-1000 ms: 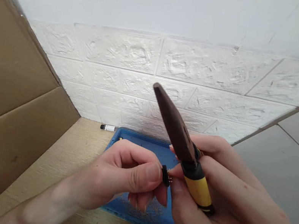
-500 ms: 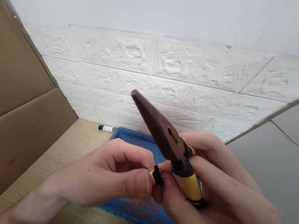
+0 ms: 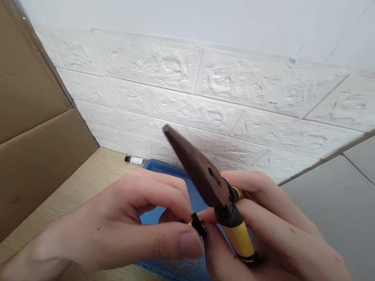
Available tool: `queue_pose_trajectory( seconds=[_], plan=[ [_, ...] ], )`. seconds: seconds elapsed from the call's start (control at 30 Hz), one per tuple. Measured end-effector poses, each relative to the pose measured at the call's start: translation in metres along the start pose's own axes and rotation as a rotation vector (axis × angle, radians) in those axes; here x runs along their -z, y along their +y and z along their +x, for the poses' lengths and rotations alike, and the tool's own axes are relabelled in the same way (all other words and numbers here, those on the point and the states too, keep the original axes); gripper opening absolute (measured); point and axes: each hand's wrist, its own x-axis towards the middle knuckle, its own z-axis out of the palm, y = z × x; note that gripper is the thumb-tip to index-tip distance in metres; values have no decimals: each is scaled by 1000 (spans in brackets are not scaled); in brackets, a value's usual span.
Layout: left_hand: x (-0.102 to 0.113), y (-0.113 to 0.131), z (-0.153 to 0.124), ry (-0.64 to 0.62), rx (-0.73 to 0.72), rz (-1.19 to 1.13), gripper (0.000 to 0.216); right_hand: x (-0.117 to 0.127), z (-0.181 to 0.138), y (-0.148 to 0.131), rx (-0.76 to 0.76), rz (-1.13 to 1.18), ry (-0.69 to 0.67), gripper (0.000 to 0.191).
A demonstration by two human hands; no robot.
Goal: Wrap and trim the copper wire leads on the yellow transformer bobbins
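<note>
My left hand (image 3: 136, 223) is closed, its thumb and forefinger pinching a small black and pale-yellow part (image 3: 198, 225) that looks like an electronic component with pins. My right hand (image 3: 282, 259) holds a pair of long-nose pliers (image 3: 199, 174) with rusty brown jaws and yellow and black handles. The jaws point up and to the left, with nothing seen between them. My right thumb and fingertip also touch the right side of the small part. Where the fingers overlap, some of the part is hidden.
Below my hands lies a blue tray (image 3: 164, 168) with a heap of thin copper-coloured pins (image 3: 180, 266). A small black-capped tube (image 3: 134, 160) rests at the wall. Cardboard (image 3: 17, 96) stands left, a white brick-patterned wall (image 3: 174, 68) behind, grey panels (image 3: 361, 205) right.
My left thumb has slid forward to the right along the small part, and the fingers behind have opened slightly. The pliers' tip has dipped a little, still in my right hand.
</note>
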Motion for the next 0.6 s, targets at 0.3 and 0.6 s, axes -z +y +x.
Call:
queue_pose_trajectory(
  seconds=[0.3,0.6],
  plan=[
    [-9,-2,-3,145,37,6,34,2,-7,-2,-12,-28,52,16],
    [-10,-1,4,192,-17,-6,26,2,-8,0,-7,-4,40,22]
  ],
)
